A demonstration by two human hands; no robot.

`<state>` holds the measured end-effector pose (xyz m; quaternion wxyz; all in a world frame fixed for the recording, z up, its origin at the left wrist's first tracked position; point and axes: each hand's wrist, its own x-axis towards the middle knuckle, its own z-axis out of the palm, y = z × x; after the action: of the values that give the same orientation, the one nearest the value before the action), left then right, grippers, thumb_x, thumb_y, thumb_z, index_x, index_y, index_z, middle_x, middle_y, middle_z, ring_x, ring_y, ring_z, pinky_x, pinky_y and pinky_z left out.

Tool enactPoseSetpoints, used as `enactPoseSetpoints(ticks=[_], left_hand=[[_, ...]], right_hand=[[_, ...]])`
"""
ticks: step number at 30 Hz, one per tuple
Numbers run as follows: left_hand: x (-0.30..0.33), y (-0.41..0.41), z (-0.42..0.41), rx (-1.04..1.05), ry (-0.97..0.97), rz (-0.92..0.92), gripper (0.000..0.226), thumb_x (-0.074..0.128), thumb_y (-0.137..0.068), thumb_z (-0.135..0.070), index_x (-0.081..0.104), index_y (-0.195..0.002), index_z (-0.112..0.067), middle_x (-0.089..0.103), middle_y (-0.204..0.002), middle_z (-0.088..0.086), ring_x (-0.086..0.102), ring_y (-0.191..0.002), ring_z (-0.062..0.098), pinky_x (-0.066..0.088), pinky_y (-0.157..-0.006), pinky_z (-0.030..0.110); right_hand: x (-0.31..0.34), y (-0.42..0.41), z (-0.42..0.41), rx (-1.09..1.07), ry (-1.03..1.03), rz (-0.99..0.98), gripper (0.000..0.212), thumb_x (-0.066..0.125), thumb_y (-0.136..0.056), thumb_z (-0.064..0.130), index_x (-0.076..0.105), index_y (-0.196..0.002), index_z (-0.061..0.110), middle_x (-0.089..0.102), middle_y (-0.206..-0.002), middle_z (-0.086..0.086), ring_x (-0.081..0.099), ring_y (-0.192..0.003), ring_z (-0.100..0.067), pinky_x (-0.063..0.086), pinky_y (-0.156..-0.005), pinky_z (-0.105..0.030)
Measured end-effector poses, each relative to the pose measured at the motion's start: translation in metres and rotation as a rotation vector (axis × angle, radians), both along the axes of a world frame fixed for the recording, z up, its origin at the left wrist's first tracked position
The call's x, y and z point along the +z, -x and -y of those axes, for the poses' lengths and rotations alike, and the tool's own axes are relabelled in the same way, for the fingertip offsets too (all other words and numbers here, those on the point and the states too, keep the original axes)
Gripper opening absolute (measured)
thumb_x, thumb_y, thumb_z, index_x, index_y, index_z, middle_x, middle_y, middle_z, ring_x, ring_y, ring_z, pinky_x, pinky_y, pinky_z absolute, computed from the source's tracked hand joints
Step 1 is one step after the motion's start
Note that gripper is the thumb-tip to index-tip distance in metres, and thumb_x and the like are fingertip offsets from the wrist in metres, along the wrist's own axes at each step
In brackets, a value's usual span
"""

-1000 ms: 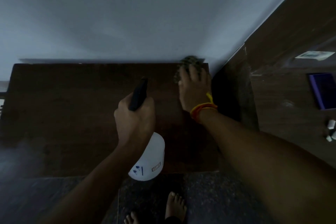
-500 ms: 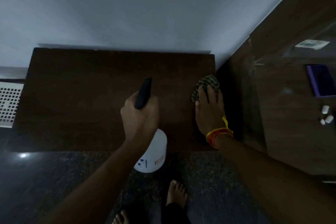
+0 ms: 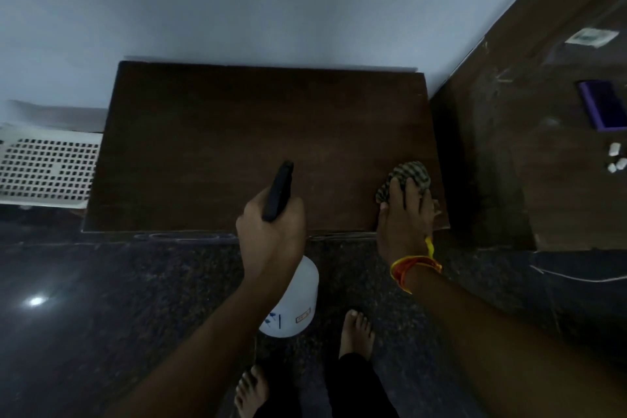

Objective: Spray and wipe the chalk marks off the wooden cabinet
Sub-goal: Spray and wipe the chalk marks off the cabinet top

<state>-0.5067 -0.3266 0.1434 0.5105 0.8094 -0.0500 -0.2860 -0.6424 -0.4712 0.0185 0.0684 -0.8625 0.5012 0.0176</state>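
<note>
A dark wooden cabinet top (image 3: 210, 146) stands against the pale wall. My left hand (image 3: 271, 237) grips the black trigger head of a white spray bottle (image 3: 295, 302), which hangs over the cabinet's front edge with its nozzle pointing away from me. My right hand (image 3: 405, 217), with an orange and yellow thread at the wrist, presses a checked cloth (image 3: 409, 175) flat on the cabinet top near its front right corner. I cannot make out any chalk marks on the dim wood.
A taller wooden surface (image 3: 529, 153) to the right carries a purple object (image 3: 602, 108), small white pieces (image 3: 615, 158) and a label (image 3: 592, 37). A white perforated basket (image 3: 44, 166) sits to the left. My bare feet (image 3: 356, 332) stand on dark speckled floor.
My right hand has dragged the cloth from the cabinet's back right corner toward the front edge. The view has drawn back, and the left hand keeps hold of the bottle.
</note>
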Motion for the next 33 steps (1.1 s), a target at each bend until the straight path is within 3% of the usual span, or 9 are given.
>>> enactPoseSetpoints(ticks=[3,6,9,15,22,26,33], left_hand=[[-0.002,-0.011,-0.024,0.006,0.013,0.018,0.028,0.055,-0.088,-0.010,0.047,-0.062,-0.014,0.044,-0.053,0.002,0.038,-0.043,0.009,0.031,-0.040,0.021],[-0.008,-0.023,-0.042,0.025,0.024,0.012,0.028,0.056,-0.089,-0.013,0.046,-0.062,-0.013,0.042,-0.055,0.006,0.039,-0.050,0.020,0.032,-0.048,0.031],[-0.010,-0.034,-0.052,0.009,0.025,0.036,0.033,0.055,-0.089,-0.011,0.041,-0.060,-0.015,0.038,-0.052,0.002,0.032,-0.047,0.015,0.028,-0.044,0.027],[-0.017,-0.057,-0.068,0.003,0.040,0.056,0.031,0.054,-0.088,-0.012,0.041,-0.061,-0.015,0.038,-0.051,-0.001,0.030,-0.041,0.008,0.027,-0.039,0.021],[-0.027,-0.062,-0.091,0.013,0.016,-0.014,0.028,0.055,-0.088,-0.012,0.043,-0.063,-0.011,0.040,-0.057,0.009,0.037,-0.055,0.023,0.033,-0.052,0.036],[-0.031,-0.061,-0.098,0.015,0.012,-0.001,0.027,0.055,-0.090,-0.013,0.045,-0.066,-0.008,0.041,-0.059,0.014,0.040,-0.056,0.024,0.037,-0.053,0.038],[-0.034,-0.044,-0.106,0.012,0.005,0.026,0.030,0.055,-0.091,-0.013,0.042,-0.064,-0.012,0.037,-0.053,0.006,0.033,-0.051,0.020,0.028,-0.048,0.032]], right_hand=[[0.001,-0.025,-0.033,0.020,-0.039,0.011,0.051,0.050,-0.095,0.023,0.038,-0.143,0.011,0.034,-0.149,-0.019,0.028,-0.134,-0.049,0.024,-0.112,-0.057],[0.002,-0.052,-0.063,0.072,-0.096,0.021,0.052,0.043,-0.097,0.025,0.031,-0.146,0.014,0.027,-0.153,-0.017,0.018,-0.139,-0.047,0.018,-0.114,-0.057],[0.002,-0.078,-0.077,0.090,-0.132,0.065,0.052,0.040,-0.098,0.026,0.028,-0.147,0.016,0.023,-0.154,-0.015,0.013,-0.140,-0.047,0.014,-0.115,-0.056],[-0.010,-0.101,-0.071,0.107,-0.063,0.063,0.051,0.041,-0.096,0.027,0.031,-0.145,0.015,0.029,-0.151,-0.016,0.023,-0.137,-0.046,0.018,-0.114,-0.057],[-0.011,-0.092,-0.101,0.156,-0.105,0.011,0.054,0.023,-0.095,0.033,0.032,-0.145,0.015,0.031,-0.151,-0.014,0.024,-0.138,-0.043,0.020,-0.114,-0.055],[-0.010,-0.100,-0.082,0.210,-0.106,-0.001,0.049,0.031,-0.099,0.028,0.028,-0.146,0.017,0.025,-0.153,-0.013,0.019,-0.139,-0.043,0.017,-0.116,-0.053],[-0.011,-0.101,-0.077,0.265,-0.111,-0.021,0.049,0.029,-0.101,0.027,0.022,-0.148,0.017,0.020,-0.155,-0.012,0.015,-0.142,-0.038,0.012,-0.117,-0.050]])
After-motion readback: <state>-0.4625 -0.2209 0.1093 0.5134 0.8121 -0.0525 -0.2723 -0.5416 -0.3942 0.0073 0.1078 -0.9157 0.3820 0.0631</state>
